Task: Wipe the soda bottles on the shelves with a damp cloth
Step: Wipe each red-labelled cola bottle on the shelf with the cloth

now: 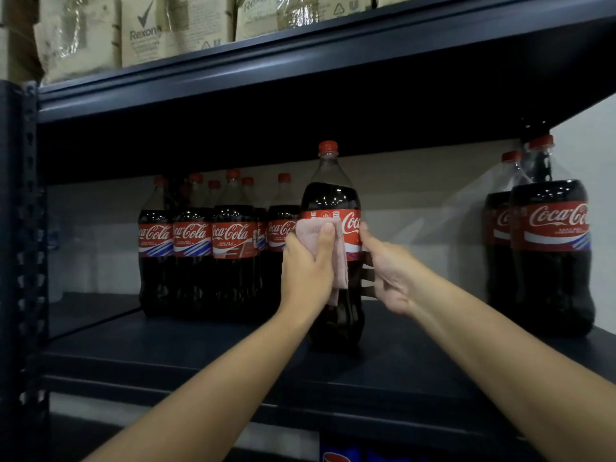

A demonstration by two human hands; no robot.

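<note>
Currently the left hand [308, 265] is pressing a pink cloth [328, 251] against the label of one upright cola bottle [333, 195], fingers curled around the cloth. Right hand [388, 275] is gripping the same bottle's right side. Bottle is standing on the dark shelf [200, 355], between a bottle cluster [206, 241] at left and two wrapped bottles [546, 235] at right.

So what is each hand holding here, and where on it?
Left hand holds the pink cloth against the bottle label. Right hand grips that bottle's right side at label height.
</note>
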